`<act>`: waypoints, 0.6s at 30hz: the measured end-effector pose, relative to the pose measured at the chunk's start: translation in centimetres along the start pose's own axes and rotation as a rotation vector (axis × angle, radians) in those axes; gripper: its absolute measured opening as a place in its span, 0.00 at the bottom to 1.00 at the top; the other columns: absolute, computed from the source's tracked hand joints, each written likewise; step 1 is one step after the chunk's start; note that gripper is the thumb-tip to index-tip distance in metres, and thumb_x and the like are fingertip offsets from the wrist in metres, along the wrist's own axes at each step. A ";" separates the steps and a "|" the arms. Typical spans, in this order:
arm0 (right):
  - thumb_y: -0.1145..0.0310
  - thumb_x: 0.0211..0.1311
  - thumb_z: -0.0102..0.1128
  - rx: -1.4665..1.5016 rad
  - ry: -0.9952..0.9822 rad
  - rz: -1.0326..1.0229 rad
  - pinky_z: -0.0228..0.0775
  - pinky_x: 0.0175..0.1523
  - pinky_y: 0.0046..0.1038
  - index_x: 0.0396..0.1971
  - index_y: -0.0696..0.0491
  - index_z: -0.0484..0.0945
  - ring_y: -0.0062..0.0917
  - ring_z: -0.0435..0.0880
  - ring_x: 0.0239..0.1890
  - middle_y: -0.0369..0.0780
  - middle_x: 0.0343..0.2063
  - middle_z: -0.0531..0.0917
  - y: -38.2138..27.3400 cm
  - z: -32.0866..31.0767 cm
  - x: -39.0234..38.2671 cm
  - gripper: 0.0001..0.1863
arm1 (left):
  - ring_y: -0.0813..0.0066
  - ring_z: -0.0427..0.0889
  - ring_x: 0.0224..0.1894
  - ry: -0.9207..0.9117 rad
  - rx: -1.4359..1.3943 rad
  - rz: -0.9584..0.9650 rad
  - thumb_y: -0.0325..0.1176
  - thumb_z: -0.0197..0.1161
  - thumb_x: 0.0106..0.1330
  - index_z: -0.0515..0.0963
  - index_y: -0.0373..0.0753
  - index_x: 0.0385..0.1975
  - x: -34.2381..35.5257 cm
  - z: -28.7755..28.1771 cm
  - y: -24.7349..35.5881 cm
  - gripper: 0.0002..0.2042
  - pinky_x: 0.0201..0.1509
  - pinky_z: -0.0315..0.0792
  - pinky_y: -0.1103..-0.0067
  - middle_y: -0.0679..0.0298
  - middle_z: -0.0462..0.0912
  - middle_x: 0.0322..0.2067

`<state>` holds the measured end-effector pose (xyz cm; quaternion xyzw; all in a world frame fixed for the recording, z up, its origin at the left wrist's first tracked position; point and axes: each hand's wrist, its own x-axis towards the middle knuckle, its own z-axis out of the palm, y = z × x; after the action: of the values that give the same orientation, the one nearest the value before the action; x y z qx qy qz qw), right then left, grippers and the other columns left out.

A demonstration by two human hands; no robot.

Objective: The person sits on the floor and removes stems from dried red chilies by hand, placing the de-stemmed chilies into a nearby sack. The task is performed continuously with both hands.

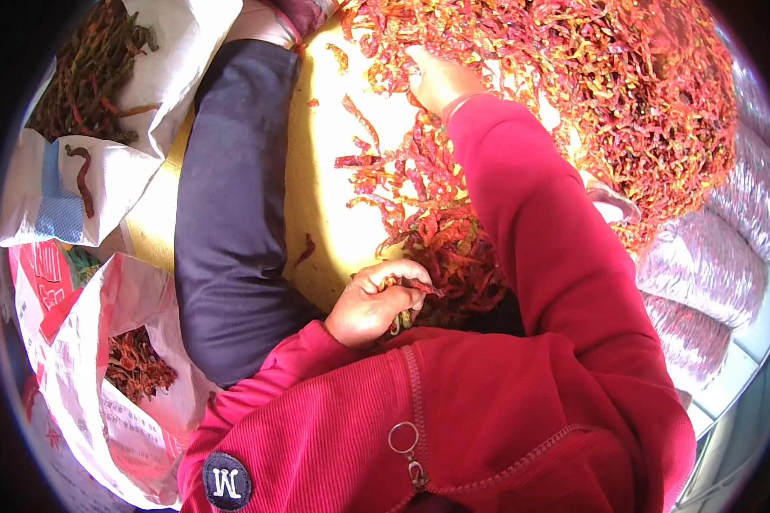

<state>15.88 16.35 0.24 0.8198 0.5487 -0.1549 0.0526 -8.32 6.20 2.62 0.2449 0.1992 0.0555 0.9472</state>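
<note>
A big heap of dried red chillies [624, 94] covers the far part of a yellow sheet [325, 179]. My right hand [436, 79], at the end of a red sleeve, reaches out into the near edge of the heap with its fingers down among the chillies; what it holds is hidden. My left hand [376, 299] is close to my chest, fingers curled shut on a few dried chillies [415, 289]. A smaller spread of chillies [428, 222] lies between the two hands.
My leg in dark trousers [231, 205] lies along the sheet's left side. A white sack of darker chillies [94, 77] stands at top left, and a red-and-white printed bag of red chillies [133, 363] at lower left. Pale woven sacks [701, 265] are stacked on the right.
</note>
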 end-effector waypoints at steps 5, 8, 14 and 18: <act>0.61 0.48 0.50 0.121 0.028 0.011 0.64 0.38 0.36 0.38 0.48 0.66 0.39 0.74 0.34 0.47 0.29 0.76 1.7 1.4 1.4 0.16 | 0.80 0.69 0.22 -0.022 -0.042 -0.012 0.26 0.46 0.50 0.69 0.33 0.30 0.0 -0.3 -0.1 0.08 0.26 0.63 0.85 0.64 0.71 0.20; 0.60 0.48 0.51 0.414 0.024 -0.023 0.64 0.34 0.33 0.29 0.50 0.70 0.38 0.74 0.29 0.43 0.24 0.76 2.6 2.3 0.8 0.11 | 0.80 0.69 0.22 0.001 -0.098 -0.054 0.29 0.48 0.53 0.69 0.33 0.30 -0.1 -0.1 -0.1 0.08 0.26 0.63 0.85 0.64 0.72 0.20; 0.65 0.48 0.50 0.439 0.122 0.003 0.63 0.28 0.28 0.23 0.53 0.71 0.25 0.71 0.21 0.39 0.16 0.73 4.3 2.8 -3.1 0.07 | 0.82 0.70 0.19 0.130 0.012 -0.075 0.27 0.51 0.56 0.70 0.35 0.28 0.3 0.8 -0.6 0.04 0.23 0.63 0.86 0.66 0.72 0.18; 0.67 0.48 0.51 0.595 0.087 0.033 0.62 0.29 0.25 0.28 0.53 0.72 0.23 0.70 0.20 0.39 0.17 0.73 4.5 2.8 -3.9 0.08 | 0.83 0.69 0.19 0.099 0.013 0.015 0.28 0.50 0.56 0.70 0.36 0.27 0.3 1.3 -0.8 0.03 0.22 0.63 0.87 0.66 0.72 0.18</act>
<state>18.08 10.41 -1.52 0.8139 0.4676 -0.2728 -0.2109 -7.46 5.02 3.21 0.2495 0.2444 0.0736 0.9341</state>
